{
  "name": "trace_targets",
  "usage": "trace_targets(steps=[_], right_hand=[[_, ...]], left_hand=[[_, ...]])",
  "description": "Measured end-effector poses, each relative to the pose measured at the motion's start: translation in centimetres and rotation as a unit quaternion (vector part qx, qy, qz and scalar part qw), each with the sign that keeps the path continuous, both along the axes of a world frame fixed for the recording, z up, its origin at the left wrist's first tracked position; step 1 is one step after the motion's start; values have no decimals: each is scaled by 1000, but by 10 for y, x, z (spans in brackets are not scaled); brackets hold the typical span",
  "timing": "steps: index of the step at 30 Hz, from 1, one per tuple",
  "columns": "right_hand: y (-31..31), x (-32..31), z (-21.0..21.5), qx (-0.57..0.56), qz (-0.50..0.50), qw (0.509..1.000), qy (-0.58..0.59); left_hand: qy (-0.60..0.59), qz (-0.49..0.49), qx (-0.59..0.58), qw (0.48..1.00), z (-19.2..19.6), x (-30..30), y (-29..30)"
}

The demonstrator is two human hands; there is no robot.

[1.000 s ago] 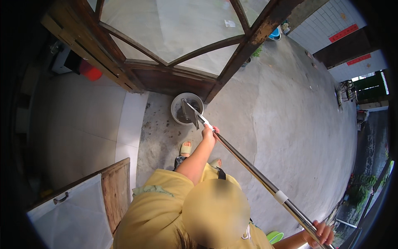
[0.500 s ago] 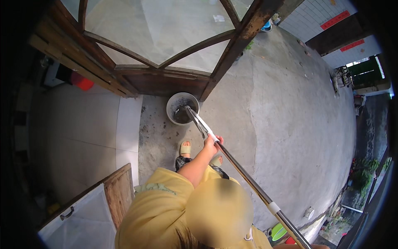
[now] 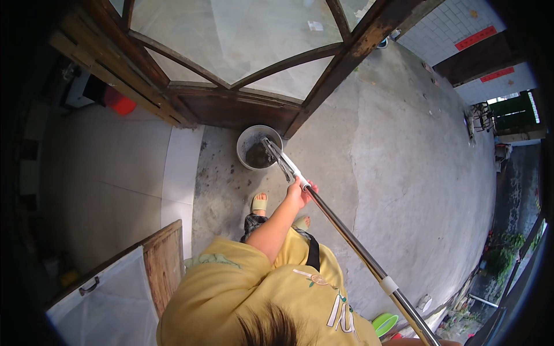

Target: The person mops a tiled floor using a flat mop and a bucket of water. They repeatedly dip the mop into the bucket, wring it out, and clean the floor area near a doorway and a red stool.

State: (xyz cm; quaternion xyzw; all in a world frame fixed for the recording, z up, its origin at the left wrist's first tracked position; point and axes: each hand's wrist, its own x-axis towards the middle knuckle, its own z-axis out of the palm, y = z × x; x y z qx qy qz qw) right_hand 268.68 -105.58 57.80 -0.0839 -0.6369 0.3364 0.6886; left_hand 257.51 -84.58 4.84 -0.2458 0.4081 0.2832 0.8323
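Observation:
A long-handled mop [image 3: 349,236] slants from the lower right up to a pale round bucket [image 3: 238,151]. Its shiny metal pole has a white collar, and its lower end, with thin metal rods beside it, rests over and inside the bucket. Dark, dirty contents show in the bucket. My left hand [image 3: 301,193] is closed round the pole just at the white lower collar, a short way outside the rim. At the bottom edge, a sliver of my right arm [image 3: 398,342] shows beside the upper pole; the fingers of that hand cannot be made out.
The bucket stands against a brown wooden door [image 3: 242,112] with glass panes. Dark crumbs and stains dot the concrete floor [image 3: 404,161] around it. Pale tiles [image 3: 138,155] lie at left, with another wooden door panel [image 3: 164,259] near me. A green basin [image 3: 385,324] sits at lower right.
The mop's lower end has shifted slightly toward the bucket's far side, my left hand moving along with it. The view has also shifted a little.

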Motion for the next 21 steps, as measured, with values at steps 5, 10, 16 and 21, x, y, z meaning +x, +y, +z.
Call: trace_targets(steps=[5,10,16,21], right_hand=[[-9,3,0,-53,-29,998,24],[-15,0,1,-32,-143,986,73],[-11,-15,-10,-49,-300,942,140],[-12,-28,-13,-68,-347,919,173]], left_hand=[[63,-26,-57,996,-3,-1,-9],[-51,60,9,997,43,-20,13],[75,145,-8,987,-1,-1,11],[182,10,-24,983,4,-8,20]])
